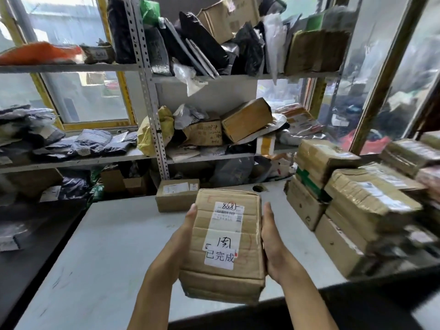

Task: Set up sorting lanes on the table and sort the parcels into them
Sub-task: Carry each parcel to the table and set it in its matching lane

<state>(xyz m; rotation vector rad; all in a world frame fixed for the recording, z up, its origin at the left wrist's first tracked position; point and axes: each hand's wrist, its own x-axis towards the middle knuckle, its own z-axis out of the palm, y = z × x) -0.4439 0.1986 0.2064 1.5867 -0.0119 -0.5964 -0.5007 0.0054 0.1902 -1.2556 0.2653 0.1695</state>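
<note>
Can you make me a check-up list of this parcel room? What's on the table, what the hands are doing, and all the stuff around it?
Surface: pale grey table, with a small round hole near its far edge.
Job's things: held box of brown cardboard, with white labels and handwriting on top; small box lying on the table behind it; stack of boxes on the table's right side.
Clutter: none seen on the bare part of the table.
Grippers: left hand and right hand press flat against the held box's sides, carrying it above the table.
Cables: nothing seen.
Surroundings: metal shelves crammed with bags and cartons; windows behind.
</note>
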